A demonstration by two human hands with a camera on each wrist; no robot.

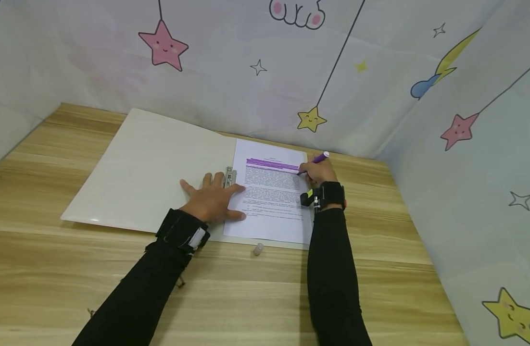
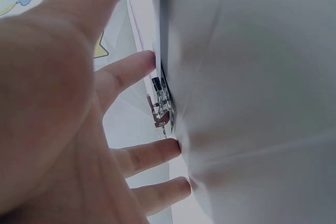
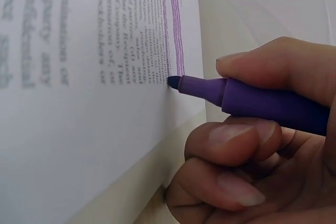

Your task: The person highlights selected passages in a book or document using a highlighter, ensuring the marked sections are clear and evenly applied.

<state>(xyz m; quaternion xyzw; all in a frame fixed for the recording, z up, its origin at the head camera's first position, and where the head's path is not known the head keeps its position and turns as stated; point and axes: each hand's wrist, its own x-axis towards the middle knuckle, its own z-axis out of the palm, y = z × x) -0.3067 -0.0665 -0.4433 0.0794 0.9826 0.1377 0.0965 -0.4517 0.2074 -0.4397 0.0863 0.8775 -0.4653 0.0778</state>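
Purple marker (image 3: 273, 103), partly hidden, print (image 1: 271, 179) blurred

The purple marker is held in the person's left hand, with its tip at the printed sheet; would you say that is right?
Not the left hand: the right hand holds the purple marker, as the head view shows; its tip is at the printed sheet.

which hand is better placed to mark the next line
Probably the right hand: it grips the purple marker, its tip at the right end of a line. The left hand lies spread over the white folder and the left edge of the printed page, holding no pen.
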